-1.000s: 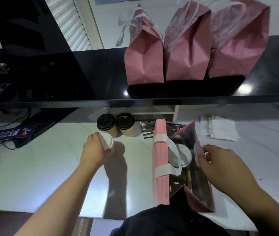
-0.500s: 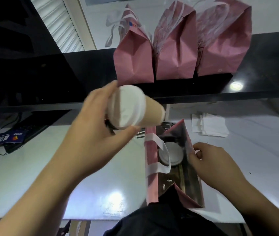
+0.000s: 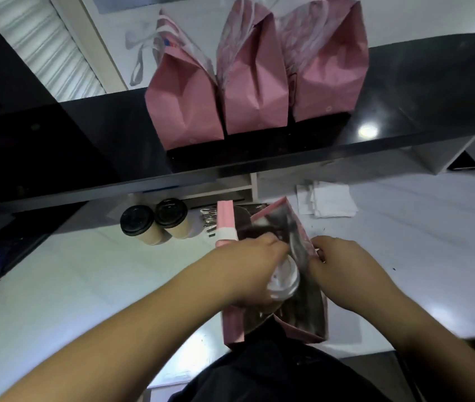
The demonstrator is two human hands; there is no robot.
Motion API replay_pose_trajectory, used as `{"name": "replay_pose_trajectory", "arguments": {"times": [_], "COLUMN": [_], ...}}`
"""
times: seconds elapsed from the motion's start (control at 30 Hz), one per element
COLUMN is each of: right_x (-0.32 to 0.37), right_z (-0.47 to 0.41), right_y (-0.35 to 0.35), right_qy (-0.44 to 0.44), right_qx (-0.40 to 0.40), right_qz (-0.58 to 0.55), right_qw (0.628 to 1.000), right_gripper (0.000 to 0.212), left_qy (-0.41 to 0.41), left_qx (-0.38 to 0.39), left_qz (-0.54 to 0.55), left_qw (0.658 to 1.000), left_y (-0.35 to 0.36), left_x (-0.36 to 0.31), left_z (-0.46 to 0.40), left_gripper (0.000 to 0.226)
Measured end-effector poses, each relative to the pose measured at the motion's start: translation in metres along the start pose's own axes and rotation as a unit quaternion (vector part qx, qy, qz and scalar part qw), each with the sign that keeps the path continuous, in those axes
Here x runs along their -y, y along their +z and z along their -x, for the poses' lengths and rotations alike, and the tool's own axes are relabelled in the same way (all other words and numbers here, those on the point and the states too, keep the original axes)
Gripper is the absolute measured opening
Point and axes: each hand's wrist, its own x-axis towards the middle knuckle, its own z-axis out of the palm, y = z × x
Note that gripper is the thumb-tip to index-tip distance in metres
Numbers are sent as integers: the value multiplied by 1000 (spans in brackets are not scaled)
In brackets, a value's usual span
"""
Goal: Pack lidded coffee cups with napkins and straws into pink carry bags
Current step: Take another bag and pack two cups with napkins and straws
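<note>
At the lower centre of the frame, your left hand (image 3: 248,271) grips a white-lidded cup (image 3: 284,281) and holds it inside the mouth of the open pink bag (image 3: 232,320); your fingers curl round the cup's side, and the lid faces up toward you. Your right hand (image 3: 343,274), just right of centre, pinches the bag's right edge, fingers curled on the paper. The bag stands on the white counter (image 3: 85,285), its silvery lining showing, with a white handle strip (image 3: 226,234) on its left wall.

Above and left of the bag, two black-lidded cups (image 3: 153,221) stand touching each other on the counter. Between them and the bag lies a bundle of wrapped straws (image 3: 208,220). At right of centre, a stack of white napkins (image 3: 332,198) lies well apart from your right hand.

In the upper half, a black shelf (image 3: 419,91) carries three closed pink bags (image 3: 252,82) side by side.
</note>
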Motion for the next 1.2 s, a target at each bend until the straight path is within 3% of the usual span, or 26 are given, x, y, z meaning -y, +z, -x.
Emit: {"name": "replay_pose_trajectory", "arguments": {"times": [0.13, 0.33, 0.53, 0.73, 0.9, 1.07, 1.2], "right_x": [0, 1, 2, 1, 2, 3, 5], "right_z": [1, 2, 3, 3, 2, 1, 1], "right_y": [0, 2, 2, 1, 1, 1, 2], "right_qy": [0, 1, -2, -6, -8, -7, 4], "right_qx": [-8, -11, -16, -18, -24, -30, -32], "right_qz": [6, -4, -8, -7, -9, -4, 6], "right_qw": [1000, 1000, 1000, 1000, 1000, 1000, 999], "right_gripper": [19, 21, 23, 22, 25, 22, 18], "left_qy": [44, 52, 77, 76, 94, 110, 119], "left_qx": [16, 48, 25, 12, 19, 2, -5], "left_qz": [-43, -82, -76, -48, -57, -56, -54], "left_qw": [998, 994, 994, 996, 994, 992, 991], "left_y": [24, 52, 68, 70, 83, 86, 89], "left_x": [-3, 3, 11, 14, 11, 15, 15], "left_z": [-8, -10, -13, -16, -14, -15, -18], "left_gripper": [55, 66, 87, 90, 67, 69, 58]}}
